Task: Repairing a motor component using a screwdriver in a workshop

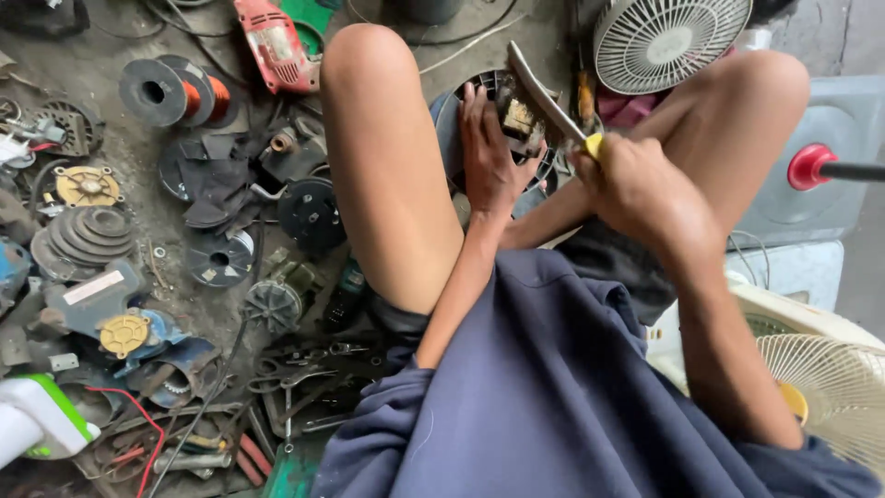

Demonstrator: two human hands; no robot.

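Left hand [487, 152] covering much of the dark round motor housing [530, 115], right hand [636, 184] hiding the yellow tool handle [594, 144], white fan grille [668, 37] running off the top edge, cream fan [820, 378] cut off lower right, floor parts at left blurring together.

1. Two hands: the left hand [489, 152] and the right hand [636, 189].
2. One knife [544, 97].
3. One fan motor [502, 124].
4. Two copper wire spools [175, 92], far left.
5. Two fan grilles: far right [668, 37], near right [830, 383].

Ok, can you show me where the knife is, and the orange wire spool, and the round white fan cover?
knife [544, 97], head view, on the middle of its blade.
orange wire spool [189, 97], head view, on the copper-coloured winding.
white fan cover [668, 37], head view, on the ribs near its centre.
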